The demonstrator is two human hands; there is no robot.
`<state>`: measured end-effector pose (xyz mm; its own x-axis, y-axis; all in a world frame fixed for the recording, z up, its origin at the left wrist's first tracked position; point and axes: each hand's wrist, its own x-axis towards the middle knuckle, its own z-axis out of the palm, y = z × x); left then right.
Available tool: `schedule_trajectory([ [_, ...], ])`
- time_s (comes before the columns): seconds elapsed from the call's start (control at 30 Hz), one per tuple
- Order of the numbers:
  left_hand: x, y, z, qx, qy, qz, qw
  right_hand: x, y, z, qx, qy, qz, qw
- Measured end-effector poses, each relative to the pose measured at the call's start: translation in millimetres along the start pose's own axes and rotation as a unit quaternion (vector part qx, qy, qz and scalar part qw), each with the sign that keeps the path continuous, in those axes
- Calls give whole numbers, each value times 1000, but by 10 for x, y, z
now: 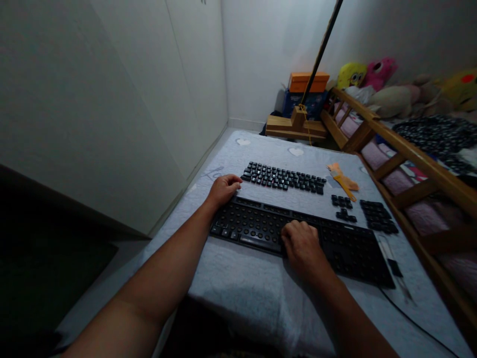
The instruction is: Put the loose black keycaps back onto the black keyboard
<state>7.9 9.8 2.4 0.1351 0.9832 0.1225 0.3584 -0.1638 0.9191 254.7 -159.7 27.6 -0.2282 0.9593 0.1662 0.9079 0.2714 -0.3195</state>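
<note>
R hand (301, 242) curled, fingertips down on lower row of black keyboard (261, 226), right of spacebar (255, 242); can't tell if it's pinching a key. L hand (225, 189) part-closed, thumb nr fingers, at left end of loose keycaps (283, 177); can't tell if it has one. Keyboard lies flat on cloth-covered table (238, 278), mostly w/o caps, cable (413, 323) off its near right corner. Yellow-handled brush (345, 187) on orange cloth (345, 178), beyond kybd.

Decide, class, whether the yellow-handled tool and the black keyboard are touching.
Apart: the head view shows loose keycaps and tablecloth between the yellow-handled tool and the keyboard.
</note>
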Motion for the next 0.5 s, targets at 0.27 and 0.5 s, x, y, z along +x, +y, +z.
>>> schedule_trajectory([
  [0.27, 0, -7, 5, -1, 1, 1, 1000, 37, 104, -84, 73, 52, 14, 996],
  [0.5, 5, -16, 8, -7, -1, 0, 1000, 392, 383, -327, 38, 25, 18, 999],
])
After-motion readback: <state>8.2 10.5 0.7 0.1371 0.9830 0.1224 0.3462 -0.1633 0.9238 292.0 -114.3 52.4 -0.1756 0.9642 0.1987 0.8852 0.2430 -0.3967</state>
